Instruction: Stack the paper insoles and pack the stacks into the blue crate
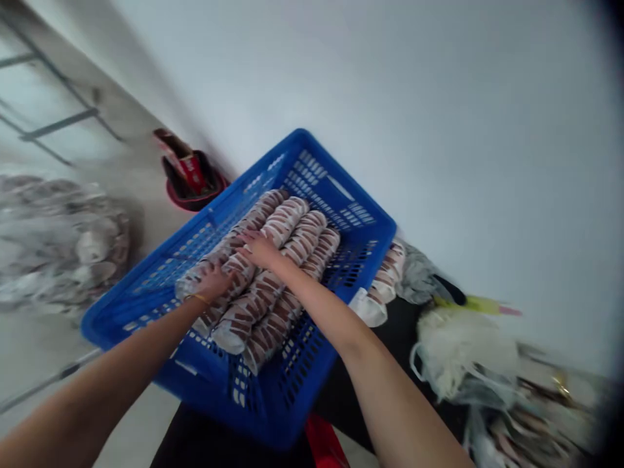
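A blue plastic basket holds several long rolls of brown, white-edged pieces in clear wrapping, lying side by side. My left hand rests on the lower part of the leftmost rolls, its fingers spread. Farther up, my right hand lies over the rolls on the left side, fingers apart. Both hands touch the wrapping from above. A yellow band is round my left wrist.
Beside the basket on the right are more wrapped pieces and white plastic bags. A red bin stands behind, left. Clear bags and a metal frame are at the far left. A white wall rises behind.
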Demonstrator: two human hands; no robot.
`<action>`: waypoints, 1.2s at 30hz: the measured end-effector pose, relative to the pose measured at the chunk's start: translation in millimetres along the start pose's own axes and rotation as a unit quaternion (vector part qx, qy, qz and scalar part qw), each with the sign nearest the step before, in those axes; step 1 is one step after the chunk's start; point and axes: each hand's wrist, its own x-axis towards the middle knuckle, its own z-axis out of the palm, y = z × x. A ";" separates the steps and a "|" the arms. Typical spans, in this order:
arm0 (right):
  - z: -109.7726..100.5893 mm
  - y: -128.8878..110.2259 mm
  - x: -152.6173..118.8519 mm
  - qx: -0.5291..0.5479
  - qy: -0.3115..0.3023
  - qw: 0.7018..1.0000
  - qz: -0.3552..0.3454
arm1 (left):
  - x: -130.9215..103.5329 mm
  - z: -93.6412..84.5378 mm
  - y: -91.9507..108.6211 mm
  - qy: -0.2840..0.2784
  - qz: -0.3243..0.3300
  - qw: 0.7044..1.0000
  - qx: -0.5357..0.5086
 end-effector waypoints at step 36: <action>34.3 232.5 -342.6 0.086 0.330 0.867 0.365 | -162.6 121.5 378.2 0.079 0.141 0.920 -0.358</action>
